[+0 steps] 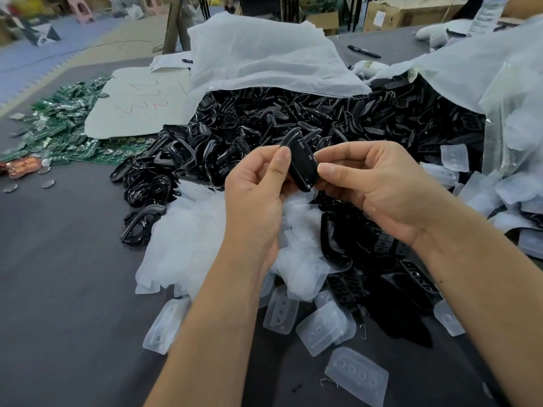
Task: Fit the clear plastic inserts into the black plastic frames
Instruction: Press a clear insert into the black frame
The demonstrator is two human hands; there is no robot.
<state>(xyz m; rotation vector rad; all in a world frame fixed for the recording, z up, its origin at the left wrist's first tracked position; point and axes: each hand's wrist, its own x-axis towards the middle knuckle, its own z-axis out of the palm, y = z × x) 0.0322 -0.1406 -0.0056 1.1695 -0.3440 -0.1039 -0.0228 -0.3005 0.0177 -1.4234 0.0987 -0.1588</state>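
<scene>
A black plastic frame (pixel 302 163) is held upright between both hands above the table. My left hand (pixel 258 189) pinches its left edge with the thumb on the front. My right hand (pixel 370 183) pinches its right edge between thumb and fingers. Whether a clear insert sits inside it I cannot tell. Clear plastic inserts (pixel 357 374) lie scattered on the dark table near me, with a heap of them (pixel 188 245) under my left wrist. A big pile of black frames (pixel 264 124) spills from a white bag (pixel 258 57) behind my hands.
Green circuit boards (pixel 61 127) lie at the left beside a grey card sheet (pixel 138 104). A second clear bag (pixel 499 83) with more inserts and black parts stands at the right. A black marker (pixel 364 51) lies at the back. The dark table (pixel 64 274) stretches to my left.
</scene>
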